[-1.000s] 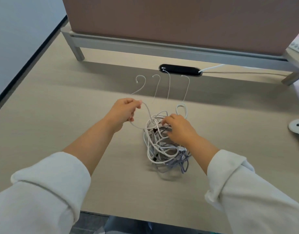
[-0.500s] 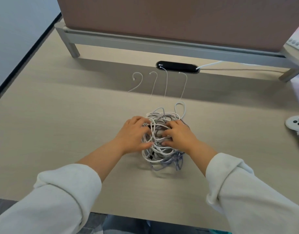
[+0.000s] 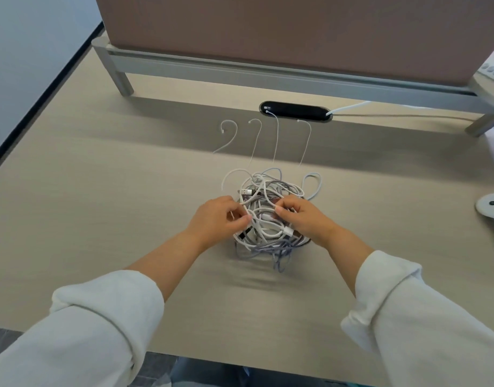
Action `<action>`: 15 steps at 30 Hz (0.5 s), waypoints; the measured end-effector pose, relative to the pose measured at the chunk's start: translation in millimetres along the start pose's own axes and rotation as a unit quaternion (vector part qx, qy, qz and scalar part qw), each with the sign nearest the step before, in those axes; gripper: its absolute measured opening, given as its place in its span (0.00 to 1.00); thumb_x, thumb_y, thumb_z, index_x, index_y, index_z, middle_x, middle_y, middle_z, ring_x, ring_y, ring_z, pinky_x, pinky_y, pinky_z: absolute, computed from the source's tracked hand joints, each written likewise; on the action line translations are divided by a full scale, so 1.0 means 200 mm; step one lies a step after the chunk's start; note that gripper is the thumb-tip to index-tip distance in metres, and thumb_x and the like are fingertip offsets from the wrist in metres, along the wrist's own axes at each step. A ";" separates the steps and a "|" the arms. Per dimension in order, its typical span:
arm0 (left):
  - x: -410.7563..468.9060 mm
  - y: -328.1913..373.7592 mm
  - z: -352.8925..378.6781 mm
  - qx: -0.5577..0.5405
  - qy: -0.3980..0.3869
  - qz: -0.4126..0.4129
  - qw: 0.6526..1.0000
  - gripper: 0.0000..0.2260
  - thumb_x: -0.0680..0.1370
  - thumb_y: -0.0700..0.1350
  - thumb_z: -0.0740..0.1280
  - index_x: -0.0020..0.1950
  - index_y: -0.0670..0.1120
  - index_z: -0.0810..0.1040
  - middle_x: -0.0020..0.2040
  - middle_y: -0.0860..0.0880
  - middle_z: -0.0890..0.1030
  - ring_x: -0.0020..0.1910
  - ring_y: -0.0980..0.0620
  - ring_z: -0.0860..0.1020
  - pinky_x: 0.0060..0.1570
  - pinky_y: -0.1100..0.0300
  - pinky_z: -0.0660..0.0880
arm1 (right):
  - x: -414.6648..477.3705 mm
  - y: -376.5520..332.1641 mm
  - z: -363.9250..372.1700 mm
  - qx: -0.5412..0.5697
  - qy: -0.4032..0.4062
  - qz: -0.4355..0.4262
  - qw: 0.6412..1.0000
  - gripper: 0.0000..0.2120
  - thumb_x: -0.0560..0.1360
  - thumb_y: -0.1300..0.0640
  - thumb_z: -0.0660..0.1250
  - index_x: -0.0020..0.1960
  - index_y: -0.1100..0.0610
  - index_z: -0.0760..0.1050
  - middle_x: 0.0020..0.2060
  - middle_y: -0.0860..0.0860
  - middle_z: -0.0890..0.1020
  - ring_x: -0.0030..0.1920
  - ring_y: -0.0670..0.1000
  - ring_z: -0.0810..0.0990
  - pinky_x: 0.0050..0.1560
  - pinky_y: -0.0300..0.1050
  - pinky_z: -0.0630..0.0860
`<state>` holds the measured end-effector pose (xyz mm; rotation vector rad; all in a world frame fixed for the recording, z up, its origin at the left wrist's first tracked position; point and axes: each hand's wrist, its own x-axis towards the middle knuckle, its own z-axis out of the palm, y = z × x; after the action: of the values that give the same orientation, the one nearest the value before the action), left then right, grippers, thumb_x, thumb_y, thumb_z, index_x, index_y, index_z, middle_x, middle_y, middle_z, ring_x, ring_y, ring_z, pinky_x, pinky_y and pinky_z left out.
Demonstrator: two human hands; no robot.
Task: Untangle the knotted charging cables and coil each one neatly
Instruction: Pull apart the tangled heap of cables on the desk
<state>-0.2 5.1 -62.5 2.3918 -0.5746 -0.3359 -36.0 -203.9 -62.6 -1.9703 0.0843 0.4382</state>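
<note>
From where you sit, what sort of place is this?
Probably an office workstation: a pale wood-look desk with a brown divider panel along its back edge and a black cable port set into the top.

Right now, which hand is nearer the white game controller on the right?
Right. Right hand, on the white-grey cable tangle, is left of the white game controller; left hand lies farther left.

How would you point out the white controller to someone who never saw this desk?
Start at the pale wooden desk and follow it to the far right. There, right of the cable tangle, lies the white game controller. It alone is a shell with dark buttons, not a cord.
</note>
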 end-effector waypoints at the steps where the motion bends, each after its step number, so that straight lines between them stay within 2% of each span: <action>1: 0.01 -0.01 0.00 -0.039 -0.016 -0.037 0.998 0.10 0.70 0.53 0.71 0.42 0.48 0.82 0.39 0.51 0.78 0.35 0.57 0.75 0.41 0.62 0.72 | 0.00 0.01 0.00 0.006 0.004 0.003 1.000 0.12 0.78 0.58 0.62 0.37 0.50 0.75 0.41 0.47 0.74 0.40 0.45 0.71 0.44 0.36 0.69; 3: 0.02 0.00 0.01 -0.110 -0.042 -0.096 0.988 0.07 0.69 0.47 0.75 0.43 0.46 0.81 0.37 0.52 0.78 0.32 0.61 0.74 0.38 0.67 0.71 | 0.00 0.02 0.01 0.016 0.003 0.006 1.000 0.12 0.78 0.58 0.62 0.37 0.50 0.76 0.43 0.47 0.74 0.42 0.45 0.72 0.47 0.38 0.69; 5: 0.03 0.01 0.01 -0.206 -0.053 -0.159 0.964 0.06 0.70 0.43 0.75 0.44 0.45 0.81 0.35 0.53 0.78 0.30 0.63 0.73 0.35 0.73 0.69 | 0.00 0.02 0.01 0.013 -0.003 0.007 1.000 0.10 0.77 0.57 0.63 0.39 0.50 0.77 0.44 0.48 0.75 0.43 0.45 0.73 0.50 0.40 0.69; 7: 0.02 0.03 0.01 -0.277 -0.067 -0.209 0.936 0.07 0.71 0.41 0.73 0.48 0.42 0.82 0.35 0.52 0.78 0.32 0.63 0.74 0.33 0.77 0.68 | 0.00 0.03 0.01 -0.002 -0.010 0.014 1.000 0.07 0.77 0.56 0.64 0.43 0.55 0.80 0.50 0.53 0.77 0.49 0.49 0.75 0.56 0.45 0.71; 9: 0.02 0.04 0.01 -0.272 -0.081 -0.212 0.935 0.07 0.72 0.39 0.72 0.49 0.42 0.82 0.34 0.51 0.77 0.30 0.62 0.73 0.30 0.77 0.67 | 0.01 0.03 0.01 -0.035 -0.003 0.012 0.999 0.08 0.76 0.57 0.65 0.48 0.60 0.81 0.54 0.56 0.78 0.54 0.53 0.75 0.60 0.46 0.70; 12: 0.02 0.05 0.00 -0.240 -0.115 -0.180 0.947 0.04 0.71 0.38 0.73 0.44 0.43 0.82 0.33 0.50 0.77 0.32 0.57 0.72 0.33 0.74 0.68 | 0.04 0.02 0.03 -0.126 0.036 -0.015 0.991 0.07 0.75 0.58 0.67 0.49 0.59 0.82 0.48 0.53 0.79 0.51 0.50 0.73 0.59 0.46 0.68; 15: 0.02 0.06 0.00 -0.210 -0.151 -0.158 0.953 0.03 0.70 0.39 0.74 0.39 0.44 0.81 0.27 0.57 0.76 0.28 0.63 0.72 0.33 0.74 0.68 | 0.06 0.02 0.07 -0.176 0.048 -0.006 0.983 0.07 0.74 0.55 0.69 0.50 0.56 0.82 0.49 0.53 0.76 0.54 0.51 0.72 0.61 0.47 0.67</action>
<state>0.0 -5.0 -54.5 2.0202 -0.2148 -0.8836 -28.3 -191.7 -74.6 -2.3399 0.0594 0.3679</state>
